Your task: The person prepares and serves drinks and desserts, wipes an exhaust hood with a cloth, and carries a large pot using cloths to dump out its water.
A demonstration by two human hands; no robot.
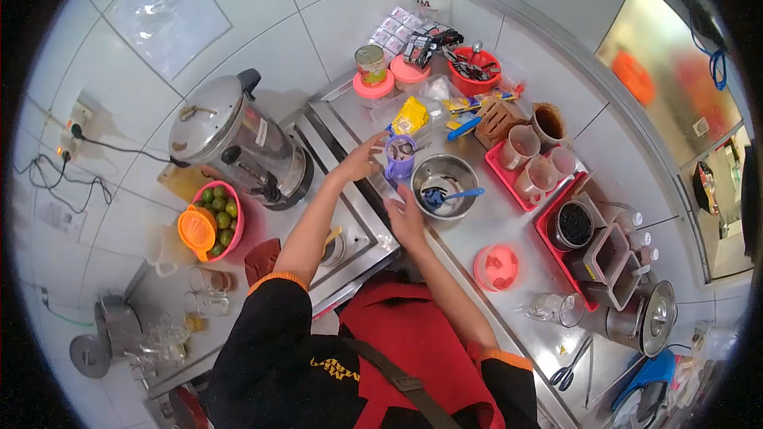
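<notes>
Purple mug, between the two hands: the left hand reaches its near-left side, fingers partly extended; the right hand lies just below, loosely curled. Whether either pinches the mug cannot be told. Presumably light, stiff and smooth, it is best held around the wall, kept level. Right of the grip stands a steel bowl with a blue spatula. Yellow lettering on the shirt and print on the yellow packet beyond the grip are illegible.
</notes>
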